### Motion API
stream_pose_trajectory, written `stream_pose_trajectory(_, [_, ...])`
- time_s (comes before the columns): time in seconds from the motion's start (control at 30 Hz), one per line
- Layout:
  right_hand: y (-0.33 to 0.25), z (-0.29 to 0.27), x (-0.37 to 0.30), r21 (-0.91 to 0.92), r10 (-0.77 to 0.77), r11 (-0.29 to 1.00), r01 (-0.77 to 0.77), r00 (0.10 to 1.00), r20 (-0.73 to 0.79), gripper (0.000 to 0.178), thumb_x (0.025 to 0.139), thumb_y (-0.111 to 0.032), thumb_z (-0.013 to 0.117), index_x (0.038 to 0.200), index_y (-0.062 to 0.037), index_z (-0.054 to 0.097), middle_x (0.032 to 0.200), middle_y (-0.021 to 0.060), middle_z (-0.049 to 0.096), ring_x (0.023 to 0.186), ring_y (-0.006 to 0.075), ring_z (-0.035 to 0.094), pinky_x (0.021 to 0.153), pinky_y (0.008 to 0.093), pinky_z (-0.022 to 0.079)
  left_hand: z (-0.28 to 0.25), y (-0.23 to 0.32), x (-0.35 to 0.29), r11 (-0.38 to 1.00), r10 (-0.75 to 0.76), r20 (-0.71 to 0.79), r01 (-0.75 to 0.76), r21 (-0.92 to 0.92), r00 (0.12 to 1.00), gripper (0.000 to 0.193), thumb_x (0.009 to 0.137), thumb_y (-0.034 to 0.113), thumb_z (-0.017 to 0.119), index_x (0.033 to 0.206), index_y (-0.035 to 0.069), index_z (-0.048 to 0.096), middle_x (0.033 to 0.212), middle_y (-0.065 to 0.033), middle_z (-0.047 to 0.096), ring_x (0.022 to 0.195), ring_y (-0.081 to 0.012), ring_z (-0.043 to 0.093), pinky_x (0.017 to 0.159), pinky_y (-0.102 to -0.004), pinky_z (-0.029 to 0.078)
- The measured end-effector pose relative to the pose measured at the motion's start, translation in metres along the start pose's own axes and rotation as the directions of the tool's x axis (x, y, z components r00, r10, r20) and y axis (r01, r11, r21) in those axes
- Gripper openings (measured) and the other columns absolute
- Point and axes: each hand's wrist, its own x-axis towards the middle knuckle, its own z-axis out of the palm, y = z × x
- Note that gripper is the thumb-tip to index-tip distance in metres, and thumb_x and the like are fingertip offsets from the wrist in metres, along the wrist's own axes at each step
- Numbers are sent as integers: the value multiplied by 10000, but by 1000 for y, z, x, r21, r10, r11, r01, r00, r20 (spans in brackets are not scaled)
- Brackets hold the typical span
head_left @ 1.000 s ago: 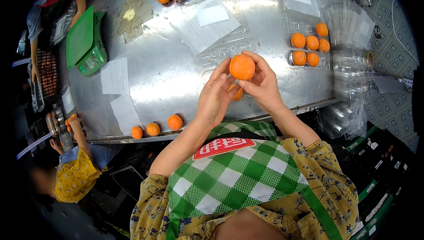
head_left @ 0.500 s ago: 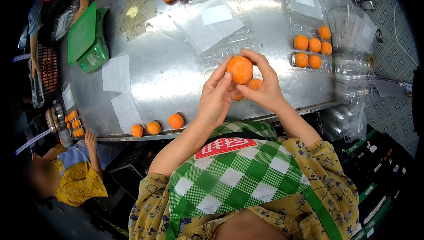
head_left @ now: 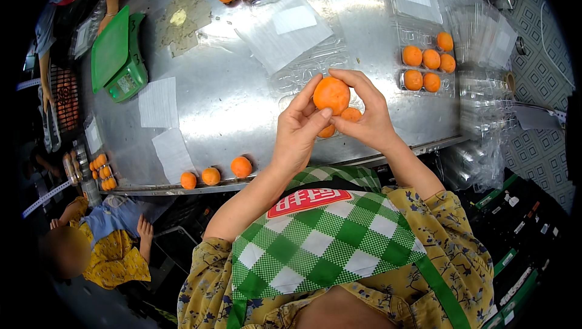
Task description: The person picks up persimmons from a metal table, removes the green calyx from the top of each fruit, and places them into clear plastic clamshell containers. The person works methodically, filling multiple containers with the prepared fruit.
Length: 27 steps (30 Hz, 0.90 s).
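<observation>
A round orange (head_left: 331, 95) is held up over the near middle of the table between the fingertips of both hands. My left hand (head_left: 298, 128) grips it from the left, thumb pressed on its near side. My right hand (head_left: 371, 114) curls round its right side with the index finger on top. Below it, two more oranges, one by my right thumb (head_left: 351, 114) and one under the fingers (head_left: 327, 131), are partly hidden. Just beyond my hands lies a clear plastic tray (head_left: 309, 74), partly covered by a white padded sheet (head_left: 285, 29).
On the metal table (head_left: 224, 96), an orange (head_left: 241, 166) and two others line the near edge. Another clear tray (head_left: 445, 88) with several oranges is at right, beside stacked clear trays (head_left: 485, 102). A green scale (head_left: 115, 56) stands at left. Two other people are at the left.
My left thumb has shifted right across the lower face of the orange, and the orange has turned slightly in my fingers. The person at lower left has lowered a hand from the table edge.
</observation>
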Motion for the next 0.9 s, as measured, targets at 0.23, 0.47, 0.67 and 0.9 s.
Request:
stream_pose_trajectory(0.23, [-3,3,3,-47,-27,999,27,1000,-13,606,632,-73,725,1210,-45,549,1168,125,578,1089,293,554,921,367,455,-5,-4,3,999,31,-2,-31,14,1000,579,888,34,592,1415,25,350,1299,-152,513,1172,-193,524,972,-336,447])
stream_pose_trajectory(0.47, [-3,7,18,7,10,1000,-11,998,65,598,627,-84,733,1197,-53,555,1152,112,578,1073,283,551,912,374,460,-17,4,5,981,-79,0,78,-180,997,534,964,232,511,1420,36,315,1284,-127,512,1171,-238,527,983,-373,444])
stream_pose_trajectory(0.67, [-6,22,51,69,58,995,-75,973,223,619,615,-116,750,1202,-62,557,1155,89,573,1015,250,542,877,361,477,-27,29,28,909,-116,73,135,-393,991,637,993,506,183,1371,16,333,1344,-180,442,1238,-367,459,1019,-498,401])
stream_pose_trajectory(0.9, [9,21,56,113,72,989,-95,979,192,669,633,-151,772,1259,-94,541,1141,83,583,1044,238,535,886,364,456,-44,20,36,904,-101,74,123,-409,992,560,999,395,306,1400,6,292,1330,-213,445,1216,-370,480,1023,-476,422])
